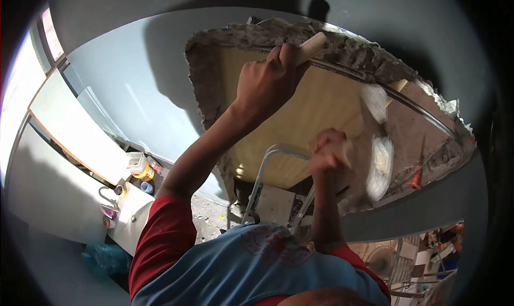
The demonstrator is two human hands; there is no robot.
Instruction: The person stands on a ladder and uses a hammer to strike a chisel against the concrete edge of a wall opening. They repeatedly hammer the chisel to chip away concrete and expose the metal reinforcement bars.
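My left hand is raised at the upper edge of a rough opening broken in the wall. Its fingers wrap round a pale wooden handle, whose far end is hidden by the hand. Lower and to the right, my right hand is smeared by motion, its fingers curled closed in front of the opening. Beside it is a whitish blurred shape; I cannot make out what the hand holds. A metal rod runs along the opening's upper side from near my left hand.
A red-handled pointed tool rests at the opening's lower right. Below me stands a metal stepladder. At left are a white sink, a tap, and a plastic tub. Debris dots the floor; clutter fills the lower right.
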